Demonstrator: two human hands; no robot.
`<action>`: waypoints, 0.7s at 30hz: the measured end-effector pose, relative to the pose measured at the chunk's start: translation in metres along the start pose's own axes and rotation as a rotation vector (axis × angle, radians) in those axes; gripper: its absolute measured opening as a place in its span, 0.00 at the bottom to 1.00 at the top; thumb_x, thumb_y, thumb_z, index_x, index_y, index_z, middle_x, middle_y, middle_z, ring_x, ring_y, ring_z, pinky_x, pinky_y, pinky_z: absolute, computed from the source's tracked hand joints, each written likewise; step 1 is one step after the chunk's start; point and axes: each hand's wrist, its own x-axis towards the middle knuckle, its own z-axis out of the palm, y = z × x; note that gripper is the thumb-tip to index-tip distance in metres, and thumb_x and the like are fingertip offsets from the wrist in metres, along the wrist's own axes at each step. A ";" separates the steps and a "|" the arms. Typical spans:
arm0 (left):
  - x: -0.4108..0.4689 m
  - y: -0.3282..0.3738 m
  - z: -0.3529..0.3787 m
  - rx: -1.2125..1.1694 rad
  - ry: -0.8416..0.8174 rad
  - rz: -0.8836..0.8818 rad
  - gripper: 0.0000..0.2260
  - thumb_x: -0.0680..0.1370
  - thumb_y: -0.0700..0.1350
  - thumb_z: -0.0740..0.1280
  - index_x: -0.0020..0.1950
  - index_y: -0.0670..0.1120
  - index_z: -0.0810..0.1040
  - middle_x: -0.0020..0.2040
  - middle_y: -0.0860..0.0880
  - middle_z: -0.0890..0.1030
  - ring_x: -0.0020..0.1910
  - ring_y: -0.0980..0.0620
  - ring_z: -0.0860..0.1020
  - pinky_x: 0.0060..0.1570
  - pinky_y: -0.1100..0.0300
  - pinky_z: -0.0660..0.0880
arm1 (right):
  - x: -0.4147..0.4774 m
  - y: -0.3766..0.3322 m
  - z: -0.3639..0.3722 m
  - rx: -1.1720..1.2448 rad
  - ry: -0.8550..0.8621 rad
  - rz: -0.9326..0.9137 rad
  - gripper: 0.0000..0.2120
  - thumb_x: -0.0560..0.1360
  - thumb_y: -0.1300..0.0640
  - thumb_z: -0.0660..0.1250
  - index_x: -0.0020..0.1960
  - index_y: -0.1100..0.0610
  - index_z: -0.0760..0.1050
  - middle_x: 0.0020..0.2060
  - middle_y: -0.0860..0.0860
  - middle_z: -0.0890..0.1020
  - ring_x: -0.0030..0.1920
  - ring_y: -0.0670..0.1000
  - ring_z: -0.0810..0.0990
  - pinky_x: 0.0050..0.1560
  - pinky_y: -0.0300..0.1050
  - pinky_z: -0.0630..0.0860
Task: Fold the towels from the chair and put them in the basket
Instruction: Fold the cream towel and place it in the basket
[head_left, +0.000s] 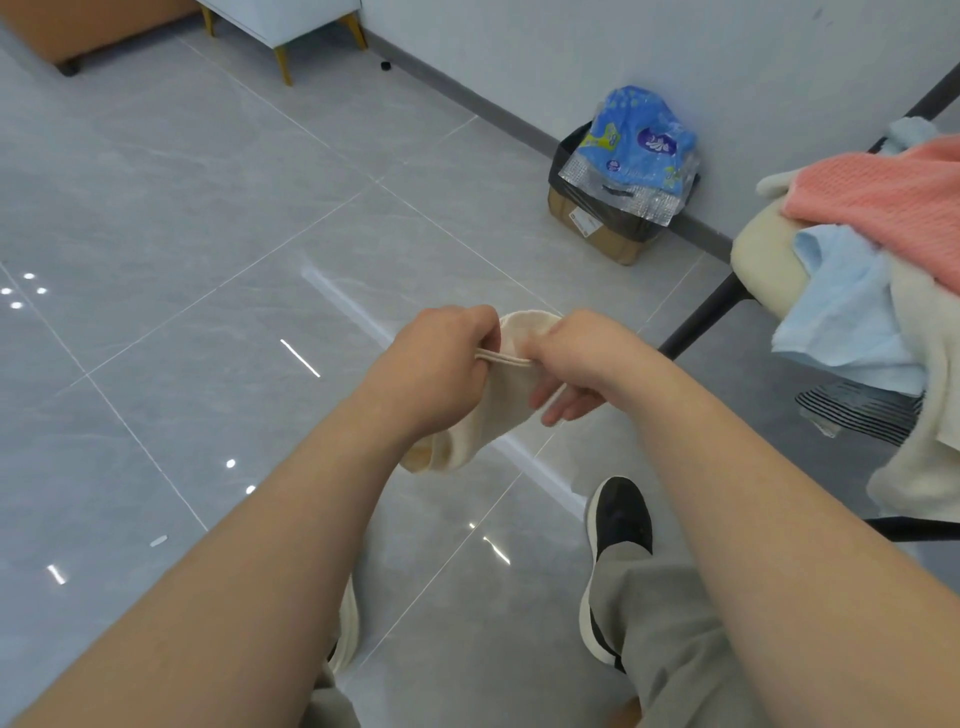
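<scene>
Nearest, below the hands, one black shoe (618, 525) on a glossy grey tiled floor (208, 208). Two bare hands close together, holding one cream towel (498, 410). Left hand (436, 364) curled round its doubled edge; right hand (576, 358) pinching the same edge, lower fingers looser. Cloth hanging beneath both. Right of the hands, one chair (763, 265) heaped with one pink towel (893, 208), one light blue towel (841, 306), one off-white towel (930, 415). Beyond the hands, one cardboard box (597, 234) under blue plastic wrapping (639, 145), against a pale wall (623, 41).
</scene>
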 end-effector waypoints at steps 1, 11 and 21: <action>0.000 -0.002 -0.001 -0.005 0.003 0.000 0.06 0.75 0.38 0.63 0.45 0.48 0.77 0.38 0.54 0.74 0.40 0.49 0.74 0.39 0.55 0.71 | 0.000 0.002 -0.001 -0.104 -0.013 0.044 0.18 0.79 0.49 0.57 0.52 0.63 0.76 0.39 0.55 0.87 0.37 0.57 0.87 0.49 0.52 0.83; -0.003 -0.015 -0.006 0.105 -0.106 -0.075 0.06 0.70 0.37 0.64 0.43 0.47 0.75 0.41 0.50 0.75 0.42 0.46 0.73 0.40 0.53 0.72 | -0.002 0.005 -0.010 -0.376 0.413 -0.092 0.04 0.73 0.62 0.62 0.39 0.58 0.72 0.37 0.54 0.76 0.41 0.58 0.79 0.41 0.47 0.75; -0.004 -0.020 -0.003 0.095 -0.158 -0.214 0.08 0.69 0.39 0.64 0.36 0.50 0.67 0.35 0.50 0.72 0.37 0.48 0.72 0.33 0.57 0.67 | -0.006 0.000 -0.008 -0.416 0.495 -0.214 0.05 0.73 0.61 0.62 0.39 0.55 0.74 0.35 0.52 0.74 0.34 0.54 0.72 0.39 0.46 0.71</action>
